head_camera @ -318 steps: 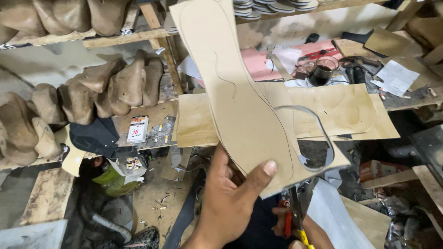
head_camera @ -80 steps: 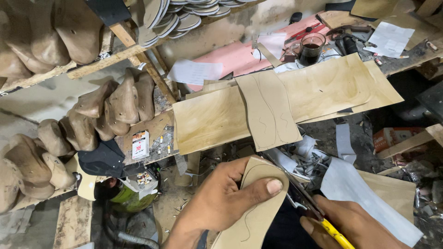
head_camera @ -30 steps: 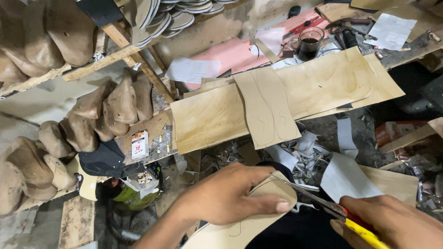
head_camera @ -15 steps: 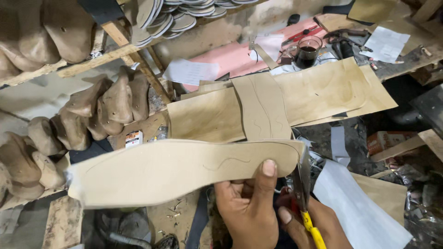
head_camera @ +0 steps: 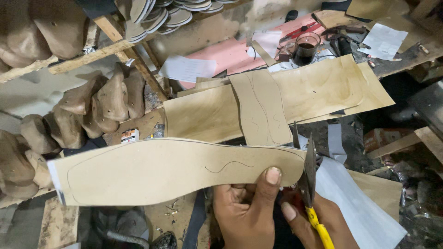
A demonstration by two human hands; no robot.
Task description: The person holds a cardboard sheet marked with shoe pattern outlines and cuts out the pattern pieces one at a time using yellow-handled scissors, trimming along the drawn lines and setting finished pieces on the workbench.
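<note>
Tan cardboard sole-shaped cutout point(head_camera: 170, 173) lies level above the left hand point(head_camera: 247, 210), whose thumb and fingers pinch its rounded right end. Just right, the right hand point(head_camera: 314, 219) is closed round yellow-handled scissors point(head_camera: 310, 184), their blades parted at that end's edge. Its long axis runs left-right, with the broad end pointing left. A small white-and-red label point(head_camera: 130, 135) lies beyond the cutout's upper edge.

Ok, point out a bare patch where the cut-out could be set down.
The wide tan cardboard sheet is bare right of the narrow strip, and also left of it. The back bench around the dark glass jar is crowded with tools and paper.
</note>
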